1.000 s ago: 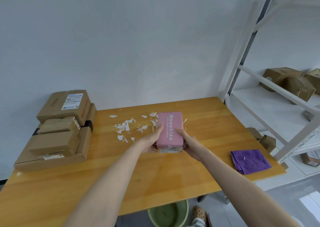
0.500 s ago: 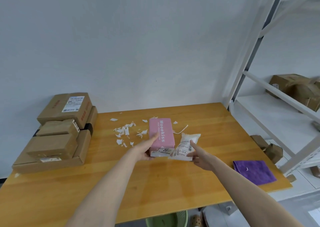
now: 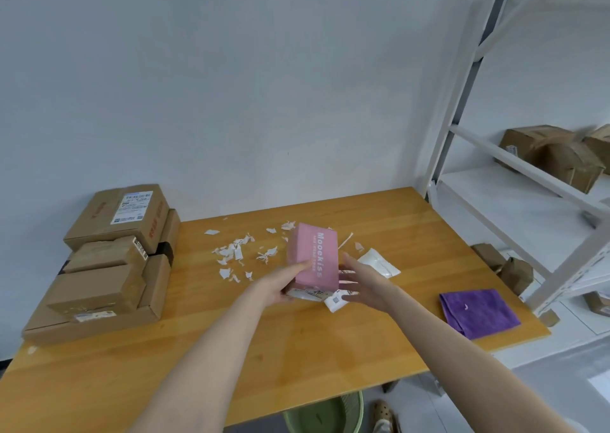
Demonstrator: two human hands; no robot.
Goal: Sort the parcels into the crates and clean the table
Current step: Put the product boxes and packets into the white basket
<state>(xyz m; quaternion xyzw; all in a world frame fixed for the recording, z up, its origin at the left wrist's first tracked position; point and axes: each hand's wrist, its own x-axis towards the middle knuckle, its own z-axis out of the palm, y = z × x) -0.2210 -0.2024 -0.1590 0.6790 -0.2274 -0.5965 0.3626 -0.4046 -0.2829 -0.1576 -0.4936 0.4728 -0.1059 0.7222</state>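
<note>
My left hand (image 3: 284, 285) grips the near end of the box (image 3: 313, 257), tipped up over the table (image 3: 330, 350), I judge to clear the packet (image 3: 379, 262) under it; my right hand (image 3: 363, 284) hovers beside, fingers spread, empty, ready to steady it

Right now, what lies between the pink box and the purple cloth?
In the head view, the right hand and a white pouch beside the pink box; then bare table up to the purple cloth.
</note>
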